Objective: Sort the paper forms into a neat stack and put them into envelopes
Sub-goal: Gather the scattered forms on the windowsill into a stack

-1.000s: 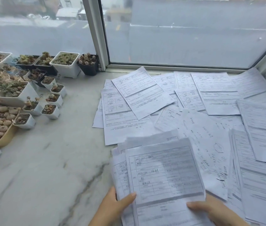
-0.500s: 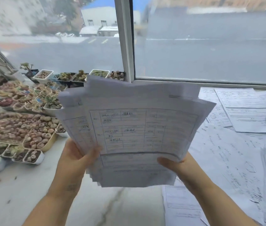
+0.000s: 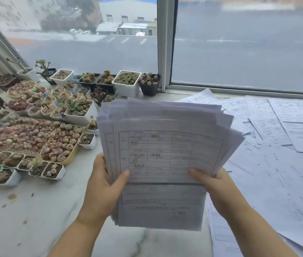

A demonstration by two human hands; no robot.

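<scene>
A thick bundle of printed paper forms (image 3: 165, 156) stands nearly upright above the marble sill, its top edges fanned and uneven. My left hand (image 3: 103, 184) grips the bundle's left edge with the thumb across the front sheet. My right hand (image 3: 213, 184) grips the right edge, thumb on the front too. More loose forms (image 3: 280, 130) lie scattered and overlapping on the sill to the right. No envelope is in view.
Many small pots of succulents (image 3: 35, 130) crowd the left of the marble sill (image 3: 22, 216). A white planter (image 3: 126, 84) and a black pot (image 3: 148, 86) stand by the window frame (image 3: 163, 45). Glass panes close off the back.
Both hands lifted the gathered forms off the sill and raised them upright. Since half a second ago the sheets have drawn closer together, and the view has tilted up and left.
</scene>
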